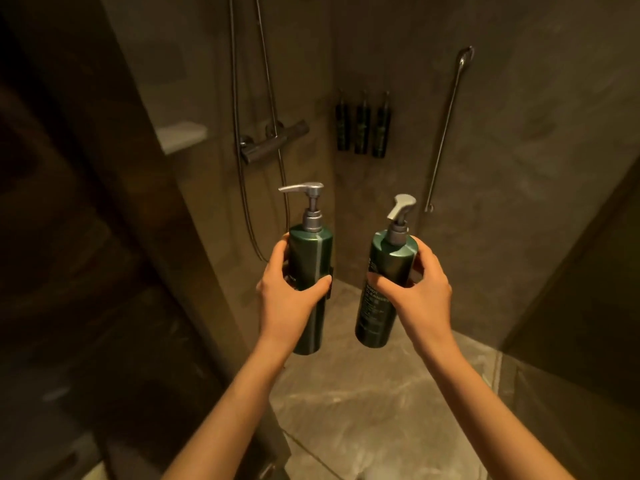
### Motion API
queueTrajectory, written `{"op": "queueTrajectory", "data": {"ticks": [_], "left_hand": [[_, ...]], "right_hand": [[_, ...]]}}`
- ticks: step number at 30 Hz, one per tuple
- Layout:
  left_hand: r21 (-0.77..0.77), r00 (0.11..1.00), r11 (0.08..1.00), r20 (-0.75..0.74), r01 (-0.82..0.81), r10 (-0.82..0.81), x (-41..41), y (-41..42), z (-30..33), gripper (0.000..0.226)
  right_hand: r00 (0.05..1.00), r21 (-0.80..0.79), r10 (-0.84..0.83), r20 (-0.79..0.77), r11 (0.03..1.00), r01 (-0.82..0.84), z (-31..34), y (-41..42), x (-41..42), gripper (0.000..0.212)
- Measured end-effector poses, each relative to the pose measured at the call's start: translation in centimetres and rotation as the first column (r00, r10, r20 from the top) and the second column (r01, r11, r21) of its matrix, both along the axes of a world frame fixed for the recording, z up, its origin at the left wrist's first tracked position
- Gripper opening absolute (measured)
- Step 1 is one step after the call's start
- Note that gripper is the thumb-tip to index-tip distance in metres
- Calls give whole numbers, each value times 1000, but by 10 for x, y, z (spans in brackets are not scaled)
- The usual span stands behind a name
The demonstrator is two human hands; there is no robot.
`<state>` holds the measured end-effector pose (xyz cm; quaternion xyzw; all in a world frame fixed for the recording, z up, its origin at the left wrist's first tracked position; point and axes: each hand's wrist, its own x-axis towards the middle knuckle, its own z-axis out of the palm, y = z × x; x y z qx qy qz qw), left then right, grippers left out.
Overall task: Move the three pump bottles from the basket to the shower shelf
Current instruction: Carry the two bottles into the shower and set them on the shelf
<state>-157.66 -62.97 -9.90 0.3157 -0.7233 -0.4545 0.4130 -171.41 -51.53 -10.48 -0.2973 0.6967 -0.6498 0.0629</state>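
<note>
I hold two dark green pump bottles with silver pumps upright in front of me at the shower entrance. My left hand (291,289) grips the left bottle (310,265) around its middle. My right hand (419,285) grips the right bottle (382,289), which tilts slightly and shows white lettering. A pale shelf (181,135) sits in a recess on the left shower wall, well beyond both hands. No basket is in view.
Three dark bottles (362,126) hang in holders on the back wall. A shower mixer (270,143) with hose is mounted at the corner. A metal grab bar (446,129) runs down the right wall. A glass partition (156,202) stands on the left.
</note>
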Motion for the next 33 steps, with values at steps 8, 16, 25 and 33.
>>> {"op": "queueTrajectory", "data": {"ticks": [8,16,25,33], "left_hand": [[-2,991,991,-21,-135,135,-92,-100,-2,86],[-65,908,908,-95,-415,408,-175,-189,51,83],[-184,748,727,-225,-662,625,-176,-260,136,83],[-330,668,585,-274,-741,692,-134,-310,193,82]], "right_hand": [[987,19,148,-55,989,-148,-5,-115,-114,69],[878,22,454,-155,890,-456,46,-256,-234,74],[631,-104,750,-199,624,-774,131,-400,-233,63],[427,-233,857,-289,370,-899,191,-486,-174,59]]}}
